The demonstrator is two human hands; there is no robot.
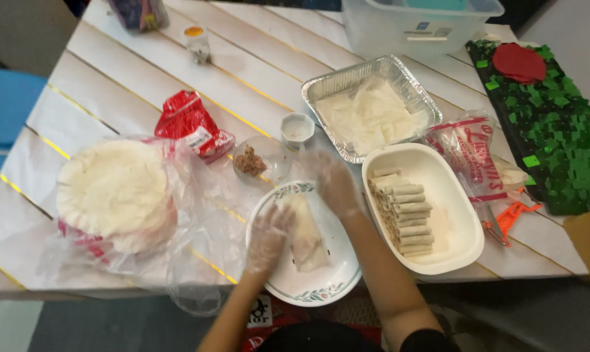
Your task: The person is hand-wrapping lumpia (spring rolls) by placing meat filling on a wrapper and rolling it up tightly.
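Observation:
Both my hands wear thin clear plastic gloves. My left hand presses on the left edge of a pale wrapper lying on a white plate with a patterned rim. My right hand rests on the wrapper's far end, fingers spread over it. The wrapper is partly folded lengthwise. To the right, a white oval dish holds several rolled-up wrappers stacked in a row.
A stack of round wrappers sits in a clear bag at left. A small glass bowl of brown filling, a small white cup, a foil tray, a red packet and a clear tub stand behind.

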